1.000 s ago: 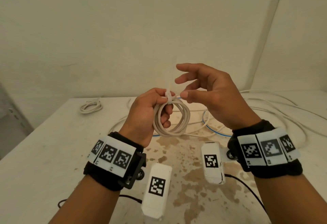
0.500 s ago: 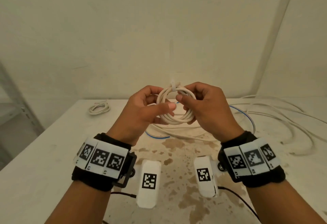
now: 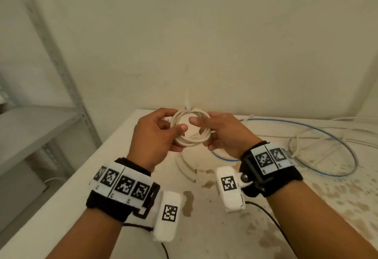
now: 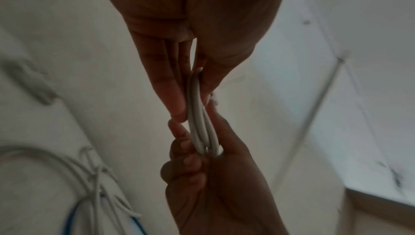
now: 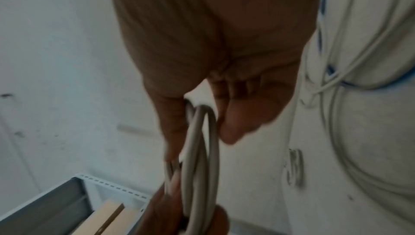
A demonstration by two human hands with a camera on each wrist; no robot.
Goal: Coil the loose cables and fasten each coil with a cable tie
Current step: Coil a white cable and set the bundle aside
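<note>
A small coil of white cable is held up above the table's far left part. My left hand grips its left side between thumb and fingers, and my right hand grips its right side the same way. A white cable tie wraps the top of the coil, its tail sticking straight up. The left wrist view shows the coil edge-on, pinched from both ends. In the right wrist view the coil runs from my right fingers down to the left hand.
Loose white cables and a blue cable lie tangled on the stained white table to the right. A short white cable lies below the hands. A grey metal shelf stands left of the table. A wall is close behind.
The right hand, which was open beside the tie a second ago, has come onto the coil's right side. The view has swung left, and the tie's tail now points up.
</note>
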